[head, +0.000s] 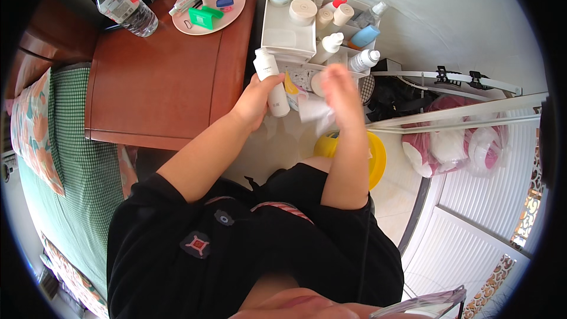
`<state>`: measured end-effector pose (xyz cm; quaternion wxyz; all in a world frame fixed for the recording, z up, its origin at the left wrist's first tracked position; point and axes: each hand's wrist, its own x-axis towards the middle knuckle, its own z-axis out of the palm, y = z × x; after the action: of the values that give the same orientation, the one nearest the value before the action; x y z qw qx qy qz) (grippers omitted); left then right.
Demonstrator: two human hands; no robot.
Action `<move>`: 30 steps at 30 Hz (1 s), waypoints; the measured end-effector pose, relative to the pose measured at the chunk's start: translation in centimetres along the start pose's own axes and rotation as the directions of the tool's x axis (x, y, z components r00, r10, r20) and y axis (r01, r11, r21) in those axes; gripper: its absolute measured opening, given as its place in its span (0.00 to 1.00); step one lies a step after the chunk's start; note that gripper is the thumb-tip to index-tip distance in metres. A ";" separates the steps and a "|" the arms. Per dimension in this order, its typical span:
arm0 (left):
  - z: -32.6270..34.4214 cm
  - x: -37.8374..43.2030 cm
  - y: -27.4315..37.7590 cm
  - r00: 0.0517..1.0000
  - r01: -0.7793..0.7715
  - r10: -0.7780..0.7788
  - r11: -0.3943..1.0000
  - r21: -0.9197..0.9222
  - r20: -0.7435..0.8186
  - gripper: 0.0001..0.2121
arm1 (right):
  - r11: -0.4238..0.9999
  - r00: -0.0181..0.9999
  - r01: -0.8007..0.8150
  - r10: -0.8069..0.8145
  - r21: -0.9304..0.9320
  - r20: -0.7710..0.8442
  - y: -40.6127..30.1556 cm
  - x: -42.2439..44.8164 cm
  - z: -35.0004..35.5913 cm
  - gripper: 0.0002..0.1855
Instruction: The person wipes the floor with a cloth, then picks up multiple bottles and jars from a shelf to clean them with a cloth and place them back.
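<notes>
My left hand (253, 102) is wrapped around a slim white plastic bottle (275, 91), held tilted above the floor with its neck uppermost. No cap shows on the neck. To the right, my right hand (341, 93) is raised and blurred by motion. A thin white sheet, apparently a tissue (313, 108), hangs at its fingers. Just beyond both hands stands a white cosmetics organizer (289, 37). Its compartments hold several jars and bottles, among them a white pump bottle (328, 46), a spray bottle (365, 60) and a blue bottle (364, 36).
Left of me is a reddish-brown wooden cabinet (155, 84) with a water bottle (126, 9) and a pink tray (234, 11) of small items. A yellow bin (377, 159) stands below my right forearm. Plastic-wrapped plush items (456, 141) lie right; a bed (75, 141) lies left.
</notes>
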<state>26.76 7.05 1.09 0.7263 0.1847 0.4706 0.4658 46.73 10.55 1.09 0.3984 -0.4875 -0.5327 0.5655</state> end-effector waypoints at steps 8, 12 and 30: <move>-1.8 0.4 -0.3 0.997 -0.024 0.037 0.980 -0.198 0.062 0.24 | 0.474 0.981 0.193 -0.074 -0.859 0.179 -0.6 -1.6 5.5 0.28; -0.8 -0.2 0.5 1.000 -0.017 0.016 0.999 -0.052 -0.012 0.25 | 0.429 0.955 0.272 -0.226 -0.861 0.189 1.0 -0.4 5.4 0.24; 3.5 -1.0 2.4 0.869 -0.288 0.254 0.957 0.016 0.424 0.23 | 0.939 0.966 0.209 -0.155 0.273 -0.206 -1.5 -1.8 -1.5 0.22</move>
<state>28.43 7.96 5.04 0.7293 0.3727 0.2920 0.4939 48.44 9.34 2.87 0.5636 -0.4210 -0.4477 0.5519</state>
